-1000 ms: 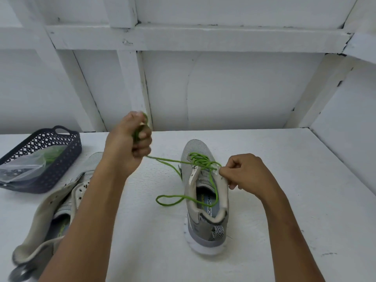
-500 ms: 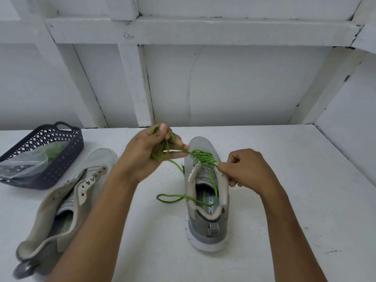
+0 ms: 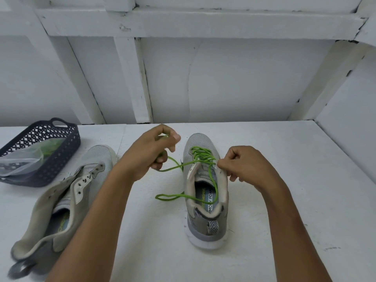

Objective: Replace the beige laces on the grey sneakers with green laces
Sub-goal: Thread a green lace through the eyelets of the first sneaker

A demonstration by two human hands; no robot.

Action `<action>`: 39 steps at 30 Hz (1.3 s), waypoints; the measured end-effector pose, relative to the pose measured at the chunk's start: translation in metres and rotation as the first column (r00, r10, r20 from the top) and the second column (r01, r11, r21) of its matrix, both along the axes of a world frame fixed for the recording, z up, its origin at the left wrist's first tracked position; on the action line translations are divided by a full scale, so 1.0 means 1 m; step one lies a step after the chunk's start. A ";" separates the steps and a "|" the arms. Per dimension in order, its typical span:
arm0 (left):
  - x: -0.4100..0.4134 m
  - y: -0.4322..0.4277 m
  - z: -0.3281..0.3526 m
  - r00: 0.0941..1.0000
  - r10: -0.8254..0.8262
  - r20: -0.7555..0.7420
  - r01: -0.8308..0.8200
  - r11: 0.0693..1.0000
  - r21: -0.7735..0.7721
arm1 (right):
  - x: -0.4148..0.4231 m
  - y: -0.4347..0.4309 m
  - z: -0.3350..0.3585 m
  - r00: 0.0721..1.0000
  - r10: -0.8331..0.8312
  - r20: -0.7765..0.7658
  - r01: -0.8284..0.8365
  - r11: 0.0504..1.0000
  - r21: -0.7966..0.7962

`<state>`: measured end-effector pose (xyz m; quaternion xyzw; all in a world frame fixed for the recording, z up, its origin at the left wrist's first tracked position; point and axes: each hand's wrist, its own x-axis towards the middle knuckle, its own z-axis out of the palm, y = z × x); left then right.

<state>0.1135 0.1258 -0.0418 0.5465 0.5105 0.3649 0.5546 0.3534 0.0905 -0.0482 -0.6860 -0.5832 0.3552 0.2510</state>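
Observation:
A grey sneaker (image 3: 205, 224) stands upright in the middle of the white table, toe away from me, with a green lace (image 3: 200, 154) threaded through its eyelets. My left hand (image 3: 150, 153) grips one end of that lace just left of the toe, fingers curled round it. My right hand (image 3: 244, 165) pinches the shoe's right eyelet flap and the lace there. A slack loop of the lace (image 3: 168, 197) lies on the table left of the shoe opening. A second grey sneaker (image 3: 67, 192) with bare eyelets lies tilted at the left.
A dark perforated basket (image 3: 50, 159) sits at the far left, holding a clear plastic bag with something green inside. White wooden wall framing (image 3: 132, 78) rises behind the table (image 3: 295, 190), and a white side wall closes in at the right.
My left hand has come down and right toward the shoe's toe, gathering the green lace, so the strand once stretched taut leftward now hangs slack. My right hand stays at the eyelet flap.

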 end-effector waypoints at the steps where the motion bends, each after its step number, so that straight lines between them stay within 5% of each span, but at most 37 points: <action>1: -0.001 0.001 0.000 0.995 -0.039 -0.096 0.039 0.999 0.006 | 0.000 0.000 0.000 1.000 0.005 -0.008 -0.005 1.000 0.007; 7: -0.010 -0.002 0.000 0.782 -0.364 -0.507 0.363 0.926 -0.104 | 0.002 0.001 -0.002 0.995 0.050 -0.088 -0.048 0.998 0.030; 12: -0.005 -0.012 0.015 0.874 -0.394 -0.284 0.426 0.903 0.058 | 0.004 -0.002 -0.006 0.981 0.145 -0.128 -0.129 0.983 0.130; 18: 0.019 -0.016 0.022 0.729 -0.636 -0.253 0.668 0.741 0.064 | 0.003 -0.006 0.000 0.895 0.446 0.018 -0.440 0.877 0.192; 26: 0.015 -0.009 0.012 0.873 -0.357 -0.332 0.409 0.907 0.101 | 0.021 -0.013 0.002 0.897 0.437 -0.073 -0.418 0.890 0.184; 29: 0.000 -0.006 0.005 0.760 -0.445 -0.474 0.482 0.875 -0.048 | 0.014 -0.011 0.001 0.926 0.365 -0.095 -0.335 0.911 0.239; 34: -0.005 -0.012 0.003 0.495 -0.656 -0.570 0.656 0.712 -0.250 | 0.004 -0.008 -0.004 0.872 0.486 0.051 -0.489 0.862 0.132; 39: 0.007 -0.020 -0.002 0.402 -0.701 -0.589 0.667 0.665 -0.337 | 0.001 -0.009 -0.003 0.894 0.446 0.049 -0.448 0.885 0.125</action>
